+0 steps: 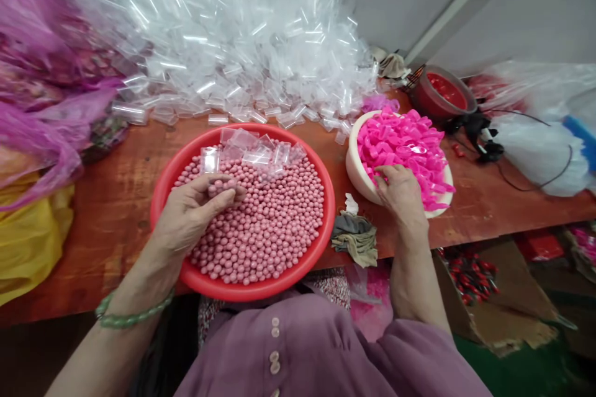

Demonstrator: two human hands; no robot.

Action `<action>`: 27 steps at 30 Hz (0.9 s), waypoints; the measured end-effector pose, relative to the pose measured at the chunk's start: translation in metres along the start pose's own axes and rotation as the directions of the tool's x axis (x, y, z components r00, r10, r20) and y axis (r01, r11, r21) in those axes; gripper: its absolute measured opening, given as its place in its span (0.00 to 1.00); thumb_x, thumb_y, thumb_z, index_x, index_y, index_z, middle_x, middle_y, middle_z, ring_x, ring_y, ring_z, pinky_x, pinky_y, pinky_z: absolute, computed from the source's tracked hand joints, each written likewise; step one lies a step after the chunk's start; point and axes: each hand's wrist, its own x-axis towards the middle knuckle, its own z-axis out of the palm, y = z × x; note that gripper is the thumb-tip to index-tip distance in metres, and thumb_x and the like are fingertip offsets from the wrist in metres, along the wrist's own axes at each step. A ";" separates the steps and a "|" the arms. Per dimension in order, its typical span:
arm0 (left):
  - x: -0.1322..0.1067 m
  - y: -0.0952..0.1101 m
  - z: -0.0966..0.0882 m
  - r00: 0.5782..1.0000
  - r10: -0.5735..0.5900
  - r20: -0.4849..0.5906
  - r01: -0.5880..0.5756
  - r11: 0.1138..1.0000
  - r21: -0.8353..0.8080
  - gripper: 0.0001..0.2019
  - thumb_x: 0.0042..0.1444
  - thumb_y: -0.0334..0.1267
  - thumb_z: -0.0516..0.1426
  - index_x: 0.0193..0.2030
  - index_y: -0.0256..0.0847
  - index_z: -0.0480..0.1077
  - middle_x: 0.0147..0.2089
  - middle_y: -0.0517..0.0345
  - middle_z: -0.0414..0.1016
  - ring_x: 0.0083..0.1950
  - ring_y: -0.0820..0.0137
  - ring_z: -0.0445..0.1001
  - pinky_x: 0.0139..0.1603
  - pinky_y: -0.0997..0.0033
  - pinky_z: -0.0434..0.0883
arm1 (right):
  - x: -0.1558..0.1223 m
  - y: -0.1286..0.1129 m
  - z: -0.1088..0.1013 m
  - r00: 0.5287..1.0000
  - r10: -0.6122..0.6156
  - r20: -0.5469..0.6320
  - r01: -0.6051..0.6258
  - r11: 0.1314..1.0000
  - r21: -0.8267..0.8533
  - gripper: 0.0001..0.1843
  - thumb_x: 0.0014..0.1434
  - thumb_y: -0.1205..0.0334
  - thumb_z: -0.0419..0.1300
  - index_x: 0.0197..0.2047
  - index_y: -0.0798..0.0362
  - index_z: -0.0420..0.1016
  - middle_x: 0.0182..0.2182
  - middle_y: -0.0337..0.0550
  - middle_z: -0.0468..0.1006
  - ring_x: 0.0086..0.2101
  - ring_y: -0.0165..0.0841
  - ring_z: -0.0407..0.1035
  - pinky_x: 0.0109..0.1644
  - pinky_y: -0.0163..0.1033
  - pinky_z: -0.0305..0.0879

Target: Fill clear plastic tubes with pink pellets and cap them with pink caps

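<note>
My left hand (pixel 193 208) is closed around a small clear plastic case with pink balls (pixel 222 187) inside, partly covered by the fingers. It is over the left side of a red basin (pixel 328 217) filled with pink balls (pixel 265 229). Several empty clear cases (pixel 254 152) lie on the balls at the basin's far side. At the near left edge of a cream bowl (pixel 357 167), my right hand (pixel 398 192) has its fingers drawn together against bright pink plastic pieces (pixel 405 142). Whatever is between those fingertips is hidden.
A large heap of clear cases (pixel 223 43) covers the back of the wooden table (pixel 135 198). Purple bags (pixel 41 118) and a yellow bag (pixel 32 236) stand left. A crumpled cloth (pixel 356 237) lies between the containers. A dark-rimmed red bowl (pixel 444 93) sits back right.
</note>
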 end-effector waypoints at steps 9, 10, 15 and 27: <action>0.007 0.011 0.035 0.960 -0.015 0.279 0.076 0.975 -0.207 0.13 0.48 0.33 0.70 0.41 0.36 0.76 0.37 0.56 0.82 0.40 0.72 0.81 0.44 0.73 0.79 | 0.035 -0.005 0.005 0.968 -0.132 0.213 0.149 0.987 -0.062 0.14 0.59 0.69 0.54 0.42 0.60 0.81 0.38 0.60 0.75 0.39 0.46 0.68 0.46 0.51 0.66; 0.008 0.011 0.036 0.953 -0.022 0.303 0.096 0.968 -0.233 0.14 0.48 0.31 0.70 0.41 0.36 0.76 0.38 0.55 0.83 0.40 0.71 0.82 0.45 0.72 0.79 | 0.036 -0.003 0.004 0.972 -0.144 0.186 0.153 0.988 -0.033 0.13 0.60 0.68 0.54 0.40 0.59 0.80 0.38 0.60 0.75 0.39 0.46 0.69 0.46 0.51 0.66; 0.012 0.004 0.033 0.928 -0.043 0.371 0.170 0.933 -0.317 0.20 0.45 0.26 0.67 0.47 0.36 0.73 0.42 0.50 0.83 0.45 0.65 0.83 0.53 0.63 0.77 | 0.040 0.001 -0.004 0.983 -0.047 -0.177 0.093 0.962 0.256 0.08 0.61 0.63 0.55 0.39 0.50 0.77 0.36 0.51 0.77 0.37 0.43 0.71 0.46 0.52 0.68; 0.012 0.003 0.027 0.902 -0.022 0.432 0.254 0.835 -0.488 0.18 0.42 0.27 0.67 0.43 0.34 0.74 0.41 0.50 0.83 0.42 0.67 0.82 0.48 0.68 0.76 | 0.001 -0.167 -0.006 0.980 0.110 -0.168 0.152 0.148 0.977 0.09 0.54 0.69 0.66 0.39 0.50 0.81 0.32 0.34 0.82 0.30 0.29 0.78 0.40 0.40 0.79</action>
